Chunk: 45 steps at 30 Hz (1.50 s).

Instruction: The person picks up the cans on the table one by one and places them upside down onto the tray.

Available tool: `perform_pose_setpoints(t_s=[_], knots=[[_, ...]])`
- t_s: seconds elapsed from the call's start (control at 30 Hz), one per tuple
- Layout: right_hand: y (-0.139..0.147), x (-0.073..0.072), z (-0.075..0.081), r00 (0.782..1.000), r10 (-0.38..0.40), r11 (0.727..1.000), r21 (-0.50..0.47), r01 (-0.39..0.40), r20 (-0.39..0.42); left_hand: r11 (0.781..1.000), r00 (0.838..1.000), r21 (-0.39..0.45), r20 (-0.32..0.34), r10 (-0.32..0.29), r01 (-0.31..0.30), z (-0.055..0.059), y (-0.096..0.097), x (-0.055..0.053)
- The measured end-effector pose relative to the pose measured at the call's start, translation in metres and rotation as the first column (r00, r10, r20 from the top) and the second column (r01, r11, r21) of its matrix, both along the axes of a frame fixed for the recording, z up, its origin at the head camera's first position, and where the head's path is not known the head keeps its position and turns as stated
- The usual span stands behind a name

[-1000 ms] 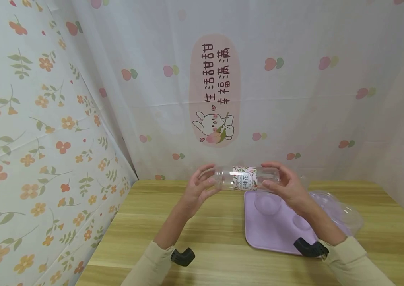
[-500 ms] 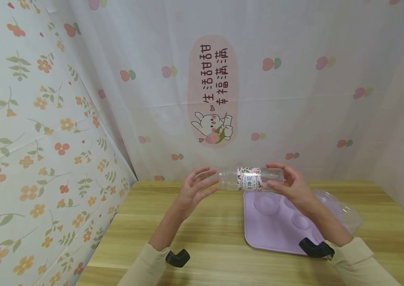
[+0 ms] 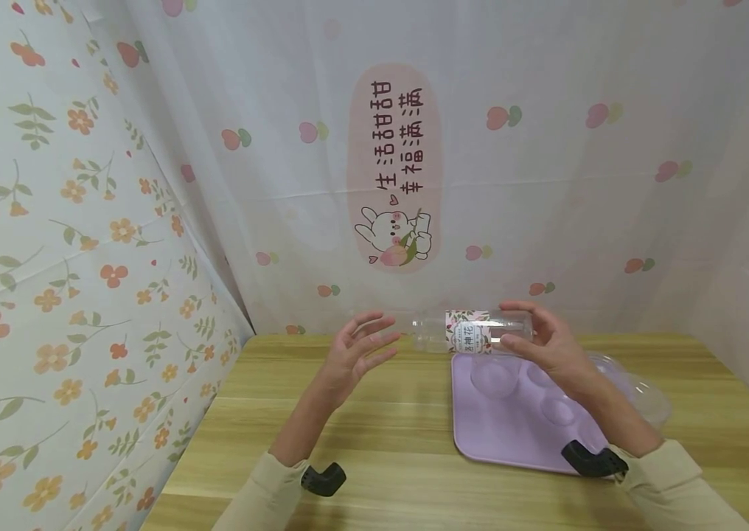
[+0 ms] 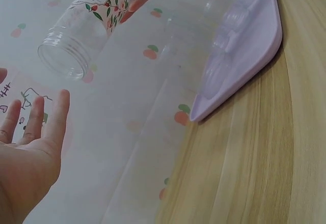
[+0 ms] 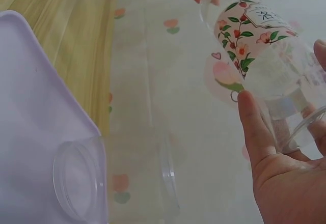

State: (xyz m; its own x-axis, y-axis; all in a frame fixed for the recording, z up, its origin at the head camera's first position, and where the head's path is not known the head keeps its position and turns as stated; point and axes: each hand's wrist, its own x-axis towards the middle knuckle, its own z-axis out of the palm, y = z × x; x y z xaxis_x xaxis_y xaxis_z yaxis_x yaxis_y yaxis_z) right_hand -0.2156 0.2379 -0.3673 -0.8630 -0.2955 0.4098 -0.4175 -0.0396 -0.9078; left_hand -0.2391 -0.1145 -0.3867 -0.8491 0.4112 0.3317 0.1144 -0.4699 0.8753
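A clear plastic jar (image 3: 469,332) with a pink floral label lies sideways in the air above the far part of the table. Its base end is gripped by my right hand (image 3: 550,350), thumb on the near side and fingers around the far side. The uncapped threaded mouth points left, as the jar (image 4: 71,51) shows in the left wrist view. My left hand (image 3: 351,361) is held apart from that mouth, fingers spread and holding nothing. In the right wrist view the jar (image 5: 254,40) looks see-through, with the right palm (image 5: 285,183) under its base end.
A lilac tray (image 3: 481,439) lies on the wooden table (image 3: 348,420) to the right, below the right forearm. Clear containers stand on it, one a see-through cylinder (image 5: 76,178). Another clear container (image 3: 653,402) is at its right side. Patterned curtains (image 3: 281,184) hang behind and left.
My left hand has let go of the jar's mouth end and drawn back to the left. My right hand has carried the jar slightly to the right.
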Motion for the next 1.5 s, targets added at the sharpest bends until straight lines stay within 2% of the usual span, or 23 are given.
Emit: perform_pose_setpoints(t_s=[0.17, 0.33, 0.63, 0.83, 1.07, 1.5], knots=[[0.005, 0.001, 0.001, 1.000, 0.013, 1.000, -0.011, -0.013, -0.010, 1.000, 1.000, -0.014, 0.004, 0.010, -0.010, -0.001, -0.003, -0.001], [0.012, 0.002, 0.001, 1.000, -0.015, 1.000, 0.019, 0.015, -0.005, 1.000, 1.000, -0.019, -0.003, 0.008, -0.008, -0.002, -0.008, -0.002], [0.017, 0.002, 0.002, 1.000, -0.020, 1.000, 0.017, 0.020, -0.006, 0.999, 0.999, -0.040, 0.005, 0.032, -0.031, 0.000, -0.012, -0.002], [0.022, 0.004, 0.003, 1.000, -0.029, 0.998, 0.049, 0.028, 0.004, 0.998, 0.999, -0.038, 0.002, 0.046, -0.045, 0.000, -0.017, -0.002], [0.031, 0.008, 0.005, 1.000, -0.018, 0.998, 0.061, 0.018, -0.007, 0.998, 0.999, -0.047, 0.000, 0.044, -0.044, 0.001, -0.025, -0.001], [0.040, 0.011, 0.007, 0.993, -0.093, 0.978, 0.183, 0.104, -0.065, 0.996, 0.998, -0.068, -0.013, 0.063, -0.063, 0.002, -0.036, 0.000]])
